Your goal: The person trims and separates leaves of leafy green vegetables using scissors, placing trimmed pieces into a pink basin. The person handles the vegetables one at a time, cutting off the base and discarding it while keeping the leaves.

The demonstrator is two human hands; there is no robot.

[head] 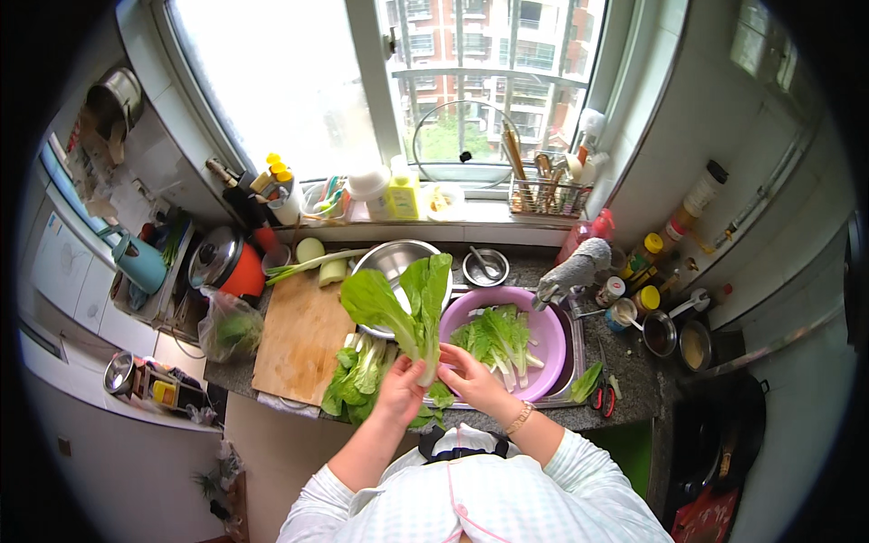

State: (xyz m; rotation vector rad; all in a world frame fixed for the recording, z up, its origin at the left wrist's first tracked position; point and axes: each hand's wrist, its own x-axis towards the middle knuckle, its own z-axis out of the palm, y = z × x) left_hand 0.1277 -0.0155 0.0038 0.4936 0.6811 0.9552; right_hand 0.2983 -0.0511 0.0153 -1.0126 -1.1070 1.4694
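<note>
My left hand grips the pale stem ends of green romaine-type lettuce leaves, which stand upright with their broad tips pointing away from me. My right hand has its thumb and fingertips on the right side of the same stems. Below and left of the raised leaves lies a pile of more leafy lettuce, partly hidden by my left hand. Just beyond my right hand, a purple plastic basin sits in the sink with several lettuce leaves in it.
Left is a wooden cutting board. Behind the leaves stands a steel bowl; a smaller metal bowl holds a spoon. The cloth-wrapped faucet overhangs the basin. Red-handled scissors lie right of the sink, near a loose leaf.
</note>
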